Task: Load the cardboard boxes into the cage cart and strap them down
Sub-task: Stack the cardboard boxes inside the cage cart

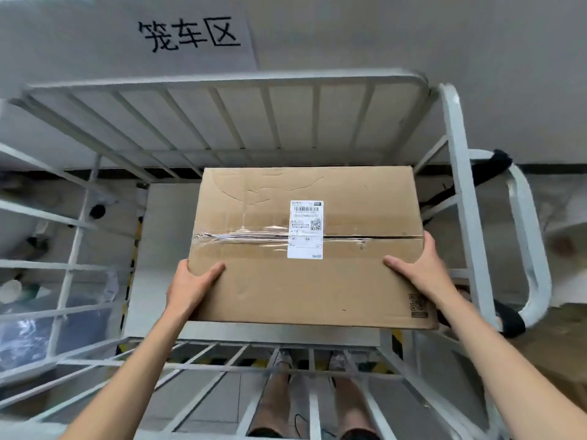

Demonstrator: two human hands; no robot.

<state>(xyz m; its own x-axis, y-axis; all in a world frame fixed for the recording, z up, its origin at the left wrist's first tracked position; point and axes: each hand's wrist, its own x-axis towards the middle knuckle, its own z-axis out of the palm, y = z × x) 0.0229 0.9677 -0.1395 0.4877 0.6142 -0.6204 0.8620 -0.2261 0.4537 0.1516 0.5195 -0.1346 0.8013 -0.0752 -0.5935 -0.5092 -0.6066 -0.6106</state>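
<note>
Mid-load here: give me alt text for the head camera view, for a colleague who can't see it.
The left hand and right hand grip the sides of a taped cardboard box with a white shipping label, holding it over the open white cage cart. A handwritten sign is on the wall behind.

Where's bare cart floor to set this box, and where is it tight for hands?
Bare floor shows left of the box, between it and the left bars. It is tight on the right: the right hand is close to the right post. The left hand has room.
</note>
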